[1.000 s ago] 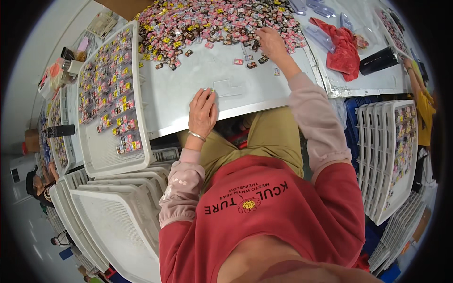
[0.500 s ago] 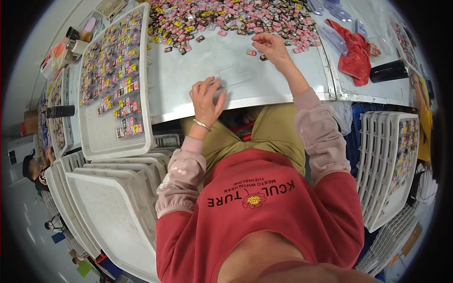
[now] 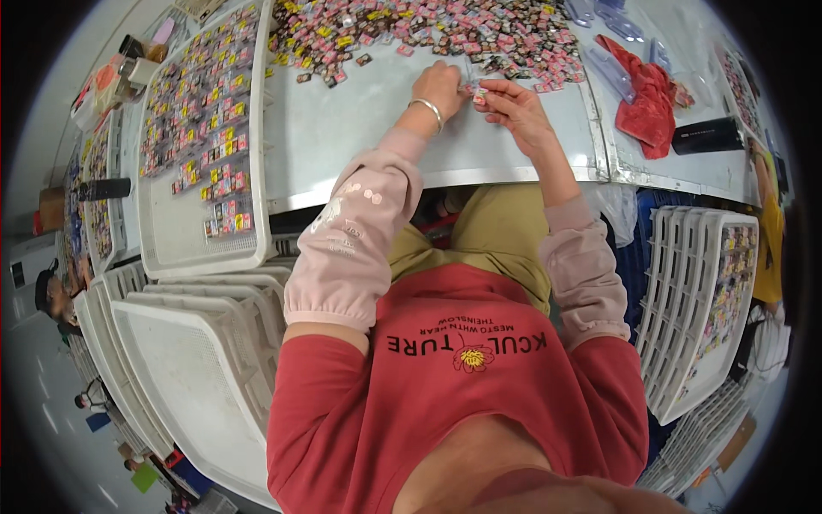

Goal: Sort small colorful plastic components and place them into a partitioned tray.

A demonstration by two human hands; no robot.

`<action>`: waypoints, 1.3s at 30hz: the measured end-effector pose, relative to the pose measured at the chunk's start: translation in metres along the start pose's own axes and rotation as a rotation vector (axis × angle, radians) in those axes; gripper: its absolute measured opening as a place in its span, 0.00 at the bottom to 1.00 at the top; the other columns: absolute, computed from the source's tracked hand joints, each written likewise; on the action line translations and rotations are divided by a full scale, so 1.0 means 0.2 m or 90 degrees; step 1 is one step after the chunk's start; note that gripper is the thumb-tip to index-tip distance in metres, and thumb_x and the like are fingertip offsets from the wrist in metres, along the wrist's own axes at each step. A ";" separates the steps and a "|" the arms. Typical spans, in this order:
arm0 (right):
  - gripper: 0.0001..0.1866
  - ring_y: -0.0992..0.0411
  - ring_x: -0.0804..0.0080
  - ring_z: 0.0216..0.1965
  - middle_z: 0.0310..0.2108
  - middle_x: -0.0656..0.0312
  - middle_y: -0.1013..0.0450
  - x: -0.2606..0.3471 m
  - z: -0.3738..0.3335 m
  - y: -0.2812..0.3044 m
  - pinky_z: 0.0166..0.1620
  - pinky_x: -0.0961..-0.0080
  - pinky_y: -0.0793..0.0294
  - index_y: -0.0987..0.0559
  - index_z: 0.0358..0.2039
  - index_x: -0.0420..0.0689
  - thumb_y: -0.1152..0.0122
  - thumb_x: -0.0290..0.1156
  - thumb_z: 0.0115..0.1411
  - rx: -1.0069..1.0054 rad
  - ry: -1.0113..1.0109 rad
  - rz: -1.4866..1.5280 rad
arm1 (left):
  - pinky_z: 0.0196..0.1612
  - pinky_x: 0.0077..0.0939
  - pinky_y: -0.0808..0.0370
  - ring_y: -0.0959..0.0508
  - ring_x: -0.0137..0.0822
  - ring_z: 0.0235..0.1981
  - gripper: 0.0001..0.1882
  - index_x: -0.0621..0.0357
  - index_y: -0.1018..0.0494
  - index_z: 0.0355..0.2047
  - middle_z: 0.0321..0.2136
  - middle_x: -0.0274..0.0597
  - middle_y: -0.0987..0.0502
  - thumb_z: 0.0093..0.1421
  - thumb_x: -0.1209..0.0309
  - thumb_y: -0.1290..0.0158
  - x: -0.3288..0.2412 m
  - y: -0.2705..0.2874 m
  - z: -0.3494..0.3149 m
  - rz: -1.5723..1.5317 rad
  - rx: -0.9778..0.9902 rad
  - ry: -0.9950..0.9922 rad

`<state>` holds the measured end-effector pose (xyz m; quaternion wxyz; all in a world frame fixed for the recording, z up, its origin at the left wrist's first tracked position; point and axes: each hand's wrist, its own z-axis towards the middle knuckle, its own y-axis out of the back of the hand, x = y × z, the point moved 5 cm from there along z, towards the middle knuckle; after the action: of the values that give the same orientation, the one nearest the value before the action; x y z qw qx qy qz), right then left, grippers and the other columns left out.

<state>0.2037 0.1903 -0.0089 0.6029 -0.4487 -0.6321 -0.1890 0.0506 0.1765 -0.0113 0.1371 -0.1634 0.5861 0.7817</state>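
My left hand (image 3: 437,86) is closed at the near edge of a heap of small printed tiles (image 3: 428,30). A thin clear plastic strip (image 3: 468,70) shows at its fingertips, which are mostly hidden. Close beside it, on the right, my right hand (image 3: 519,114) pinches a small pink-and-white tile (image 3: 479,98) between thumb and fingers. The two hands nearly meet just above the pale table (image 3: 342,141). Pink, black and yellow tiles make up the heap. A few loose ones, such as a pink tile (image 3: 405,50), lie along its near edge.
At left a white tray (image 3: 184,248) holds rows of tile sets in clear plastic. Stacked white trays (image 3: 184,360) stand below it, more trays (image 3: 693,300) at right. A red cloth (image 3: 642,107) and a black cylinder (image 3: 708,134) lie on the right. Other people are at the edges.
My left hand has moved up and right to meet my right hand. The clear strip is gone from its spot on the table. My right hand has come down slightly and now shows a tile.
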 end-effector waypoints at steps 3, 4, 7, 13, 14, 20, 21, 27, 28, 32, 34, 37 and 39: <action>0.12 0.24 0.77 0.34 0.34 0.64 0.23 -0.05 -0.01 -0.01 0.34 0.83 0.27 0.23 0.43 0.41 0.42 0.28 0.58 0.013 -0.022 -0.036 | 0.34 0.41 0.25 0.21 0.48 0.30 0.14 0.60 0.26 0.24 0.25 0.48 0.22 0.49 0.61 0.39 0.09 0.02 0.03 -0.120 0.016 0.015; 0.12 0.24 0.77 0.34 0.34 0.64 0.23 -0.05 -0.02 -0.04 0.34 0.83 0.27 0.23 0.43 0.41 0.42 0.28 0.58 0.017 -0.029 -0.034 | 0.27 0.28 0.26 0.22 0.41 0.21 0.16 0.59 0.27 0.24 0.20 0.45 0.23 0.50 0.59 0.39 0.13 0.12 0.01 -0.141 -0.044 -0.020; 0.13 0.25 0.78 0.35 0.35 0.64 0.23 -0.07 0.00 -0.22 0.33 0.85 0.28 0.24 0.43 0.40 0.42 0.29 0.58 0.071 -0.035 -0.191 | 0.27 0.19 0.27 0.24 0.26 0.23 0.14 0.62 0.27 0.25 0.21 0.38 0.22 0.53 0.64 0.38 0.41 0.40 -0.16 -0.263 -0.100 0.085; 0.07 0.24 0.74 0.27 0.28 0.60 0.23 -0.22 0.12 -0.49 0.30 0.76 0.26 0.19 0.30 0.41 0.40 0.28 0.51 0.138 0.106 -0.503 | 0.31 0.15 0.26 0.24 0.21 0.27 0.09 0.67 0.26 0.33 0.27 0.36 0.22 0.55 0.74 0.40 0.43 0.42 -0.66 -0.431 -0.118 0.248; 0.06 0.24 0.71 0.26 0.26 0.59 0.24 -0.24 0.11 -0.50 0.31 0.74 0.26 0.19 0.27 0.41 0.39 0.27 0.49 0.107 0.134 -0.529 | 0.32 0.15 0.26 0.24 0.21 0.28 0.09 0.67 0.26 0.35 0.28 0.36 0.22 0.55 0.75 0.41 0.41 0.40 -0.70 -0.496 -0.138 0.259; 0.09 0.25 0.72 0.28 0.28 0.59 0.24 -0.20 0.08 -0.46 0.30 0.74 0.26 0.19 0.32 0.41 0.36 0.30 0.51 0.085 0.252 -0.531 | 0.31 0.17 0.26 0.24 0.23 0.27 0.09 0.66 0.25 0.35 0.29 0.37 0.22 0.53 0.77 0.41 0.31 0.43 -0.72 -0.461 -0.167 0.189; 0.09 0.25 0.72 0.28 0.28 0.59 0.24 -0.15 0.06 -0.48 0.30 0.74 0.26 0.19 0.32 0.41 0.36 0.30 0.51 0.081 0.251 -0.533 | 0.29 0.18 0.26 0.23 0.25 0.25 0.08 0.65 0.24 0.33 0.27 0.39 0.22 0.52 0.76 0.40 0.30 0.46 -0.72 -0.417 -0.186 0.151; 0.16 0.27 0.80 0.37 0.38 0.63 0.26 -0.03 0.10 -0.53 0.36 0.82 0.25 0.25 0.46 0.37 0.41 0.29 0.58 0.250 0.015 -0.214 | 0.35 0.29 0.24 0.22 0.39 0.32 0.11 0.64 0.25 0.34 0.32 0.45 0.22 0.49 0.76 0.40 0.12 0.57 -0.53 -0.335 -0.142 -0.013; 0.16 0.27 0.78 0.38 0.36 0.64 0.26 -0.02 0.10 -0.48 0.39 0.81 0.25 0.25 0.46 0.37 0.42 0.28 0.58 0.226 0.011 -0.222 | 0.35 0.29 0.24 0.22 0.39 0.32 0.11 0.64 0.25 0.34 0.32 0.45 0.22 0.49 0.76 0.40 0.13 0.57 -0.54 -0.334 -0.143 -0.012; 0.14 0.27 0.79 0.37 0.34 0.66 0.26 -0.07 0.06 -0.31 0.39 0.81 0.25 0.24 0.45 0.39 0.42 0.27 0.58 0.135 -0.025 -0.126 | 0.49 0.36 0.29 0.26 0.47 0.46 0.16 0.61 0.26 0.40 0.41 0.47 0.25 0.49 0.76 0.41 0.09 0.45 -0.69 -0.147 -0.139 -0.129; 0.14 0.27 0.80 0.37 0.34 0.68 0.26 -0.09 0.09 -0.27 0.38 0.81 0.26 0.24 0.44 0.40 0.41 0.28 0.57 0.109 -0.040 -0.177 | 0.52 0.37 0.31 0.29 0.49 0.50 0.17 0.61 0.27 0.42 0.44 0.47 0.26 0.49 0.76 0.42 0.07 0.39 -0.75 -0.119 -0.123 -0.158; 0.09 0.25 0.77 0.31 0.30 0.64 0.24 -0.10 0.21 -0.17 0.32 0.79 0.26 0.21 0.37 0.43 0.39 0.28 0.54 0.029 0.018 -0.233 | 0.54 0.36 0.31 0.30 0.50 0.53 0.17 0.61 0.27 0.42 0.46 0.46 0.27 0.49 0.79 0.44 0.09 0.33 -0.75 -0.090 -0.072 -0.181; 0.07 0.24 0.68 0.29 0.30 0.58 0.23 -0.01 0.29 -0.11 0.33 0.73 0.26 0.19 0.32 0.44 0.38 0.30 0.52 -0.030 0.194 -0.608 | 0.54 0.37 0.32 0.31 0.49 0.54 0.18 0.62 0.27 0.42 0.47 0.45 0.27 0.49 0.80 0.45 0.17 0.35 -0.73 -0.109 -0.076 -0.139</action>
<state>0.1511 0.2222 -0.0158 0.5242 -0.0904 -0.6674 -0.5211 0.0040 0.0180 -0.0018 0.2563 -0.1349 0.5038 0.8138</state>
